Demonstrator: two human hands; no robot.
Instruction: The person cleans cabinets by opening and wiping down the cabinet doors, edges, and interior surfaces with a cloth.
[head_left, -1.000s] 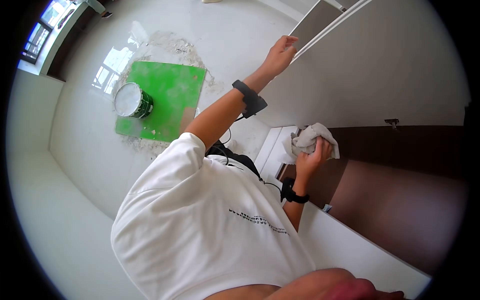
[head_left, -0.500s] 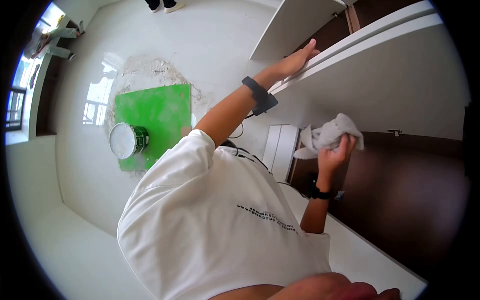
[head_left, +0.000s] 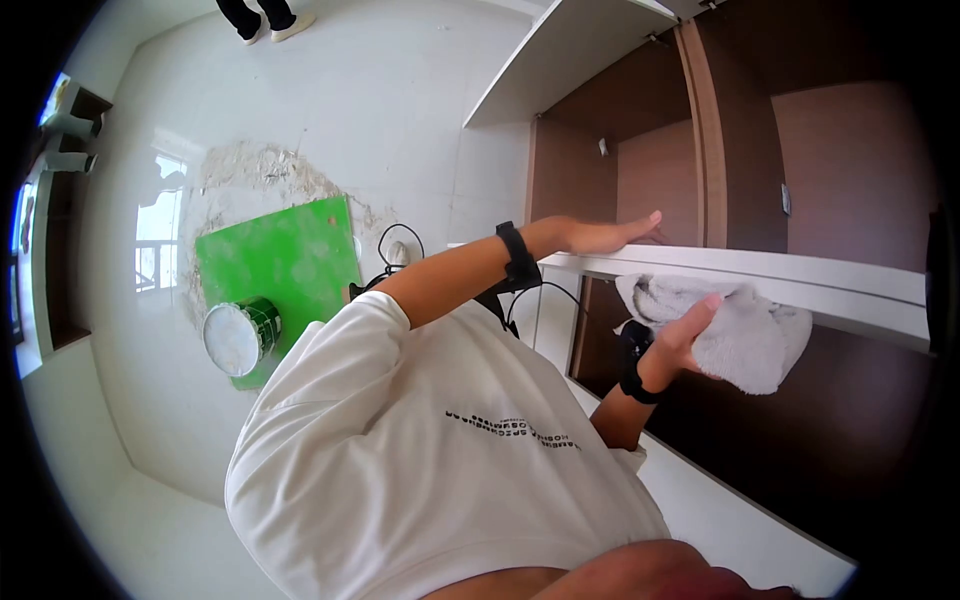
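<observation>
My left hand [head_left: 612, 236] reaches across to the right and lies with fingers stretched along the top of a white cabinet panel [head_left: 800, 278], seen nearly edge-on. My right hand [head_left: 684, 345] is closed on a light grey cloth [head_left: 755, 345], thumb on top and fingers mostly hidden under it. Bunched and partly hanging, the cloth lies against the panel's lower side, below my left hand. Brown cabinet compartments [head_left: 655, 180] show beyond the panel, and a dark interior [head_left: 800, 440] lies below the cloth. Both wrists wear black straps.
An open white door [head_left: 565, 60] stands at the top. On the floor to the left, a white-lidded bucket [head_left: 236, 338] sits on a green board [head_left: 290, 245] beside dried pale residue [head_left: 265, 170]. Another person's feet [head_left: 275, 30] are at the top; someone's legs [head_left: 70, 145] show far left.
The white panel, earlier seen broad-faced, now appears nearly edge-on, and more brown compartments show. My right hand has brought the cloth up against it. The view has shifted. My left hand remains on the panel.
</observation>
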